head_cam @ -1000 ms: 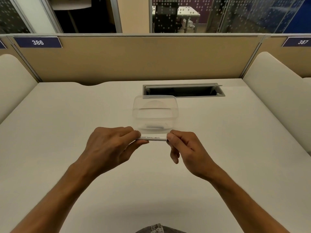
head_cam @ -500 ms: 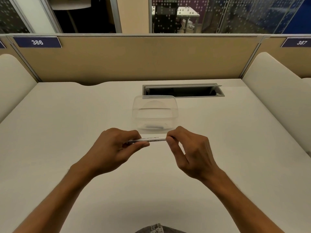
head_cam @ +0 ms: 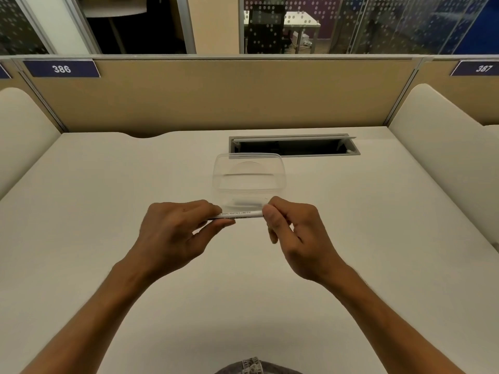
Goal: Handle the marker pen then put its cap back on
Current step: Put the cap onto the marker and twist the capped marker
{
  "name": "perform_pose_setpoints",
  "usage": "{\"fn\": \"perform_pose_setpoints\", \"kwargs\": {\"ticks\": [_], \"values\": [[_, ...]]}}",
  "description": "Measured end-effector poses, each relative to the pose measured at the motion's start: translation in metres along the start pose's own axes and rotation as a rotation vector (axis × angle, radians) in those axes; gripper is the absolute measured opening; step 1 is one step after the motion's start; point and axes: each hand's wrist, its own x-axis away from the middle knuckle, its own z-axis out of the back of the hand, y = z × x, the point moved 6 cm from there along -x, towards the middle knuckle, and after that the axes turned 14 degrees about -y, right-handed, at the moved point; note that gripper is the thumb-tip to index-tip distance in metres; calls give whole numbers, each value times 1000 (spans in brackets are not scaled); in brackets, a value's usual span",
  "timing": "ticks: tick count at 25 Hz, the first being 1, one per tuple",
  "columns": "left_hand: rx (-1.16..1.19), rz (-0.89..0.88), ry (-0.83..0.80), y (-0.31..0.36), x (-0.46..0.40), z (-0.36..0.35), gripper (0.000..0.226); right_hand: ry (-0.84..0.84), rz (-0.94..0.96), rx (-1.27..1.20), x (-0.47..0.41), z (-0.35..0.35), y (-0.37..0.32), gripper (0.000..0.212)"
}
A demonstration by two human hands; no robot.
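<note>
fingers of the left hand point(head_cam: 172, 233) curl around one end of the marker pen point(head_cam: 240, 215), and the right hand point(head_cam: 294, 233) pinches the other end, above the desk point(head_cam: 108, 198) near a clear container point(head_cam: 249, 179). keep both ends in one line, push straight. the cap is hidden; cannot tell which hand covers it.

Your hands hold a slim white marker pen point(head_cam: 237, 215) whose barrel looks like smooth plastic with a slight sheen and fine dark print. Behind it stands a clear, glossy plastic tub point(head_cam: 249, 179), thin-walled and catching soft reflections. The off-white bench point(head_cam: 108, 184) under you has a smooth matt finish. Its grey cable slot point(head_cam: 294, 145) looks like brushed metal. The tan partition point(head_cam: 216, 95) ahead looks matt, perhaps cloth-covered.
</note>
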Motion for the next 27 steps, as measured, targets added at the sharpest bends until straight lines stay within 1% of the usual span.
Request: {"fn": "perform_pose_setpoints", "kwargs": {"ticks": [2,3,5,6,7,10,11,14,17,20,22,24,25,27], "values": [[-169,-46,44,4,0,1,28,-47,-116,-280,-4,-6,6,42],[-228,-64,52,5,1,-1,28,-65,-166,-376,-5,-9,10,45],[-259,-78,43,5,2,-4,29,-87,-225,-429,-4,-12,18,47],[-238,-72,30,4,2,-6,30,-91,-233,-396,-3,-13,20,46],[-198,-54,14,2,2,-7,32,-83,-219,-302,-1,-12,20,44],[-33,23,-51,-4,1,-11,37,10,-58,216,5,-4,6,35],[24,44,-72,-7,1,-13,38,42,1,330,6,-2,0,30],[203,82,-111,-13,2,-17,35,50,149,441,7,3,-10,25],[344,102,-147,-19,2,-19,35,32,224,497,7,2,-11,25],[375,110,-140,-20,3,-18,34,25,223,437,6,2,-10,26],[341,107,-109,-18,3,-15,33,17,192,356,4,3,-9,27],[218,79,-59,-12,3,-10,33,-2,121,254,2,2,-5,30],[122,56,-37,-9,3,-7,33,-23,62,165,1,0,0,33],[-126,9,-16,-3,3,-4,33,-80,-97,-125,-2,-7,14,41]]}}
